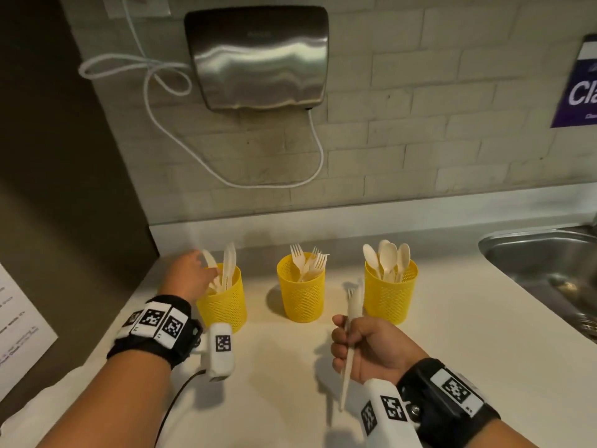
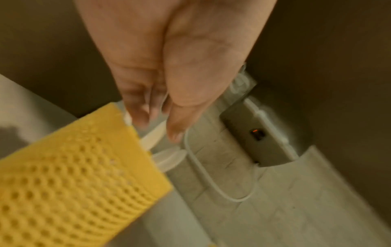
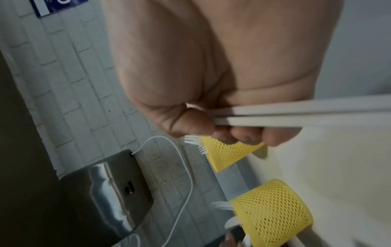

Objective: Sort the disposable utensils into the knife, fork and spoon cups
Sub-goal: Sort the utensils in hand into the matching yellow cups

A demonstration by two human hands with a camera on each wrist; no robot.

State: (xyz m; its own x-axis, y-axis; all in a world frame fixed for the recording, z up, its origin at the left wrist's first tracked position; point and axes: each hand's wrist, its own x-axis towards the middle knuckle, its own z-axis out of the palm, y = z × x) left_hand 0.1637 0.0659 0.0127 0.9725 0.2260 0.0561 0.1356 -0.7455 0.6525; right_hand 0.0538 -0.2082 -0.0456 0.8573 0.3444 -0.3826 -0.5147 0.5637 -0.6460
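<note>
Three yellow mesh cups stand in a row on the white counter (image 1: 468,357): the knife cup (image 1: 223,302) at left, the fork cup (image 1: 302,294) in the middle, the spoon cup (image 1: 391,295) at right. My left hand (image 1: 197,274) is at the knife cup's far-left rim; thumb and fingers (image 2: 146,115) pinch a white knife (image 2: 153,136) whose lower end is in that cup (image 2: 74,175). My right hand (image 1: 355,347) hovers in front of the spoon cup and grips two white utensils (image 1: 352,313) upright, one of them a fork. Their handles (image 3: 296,115) cross its palm.
A steel sink (image 1: 542,263) is set into the counter at the far right. A hand dryer (image 1: 258,56) with a looping white cord (image 1: 168,124) hangs on the brick wall behind the cups. A dark panel and a printed sheet (image 1: 19,334) close off the left side.
</note>
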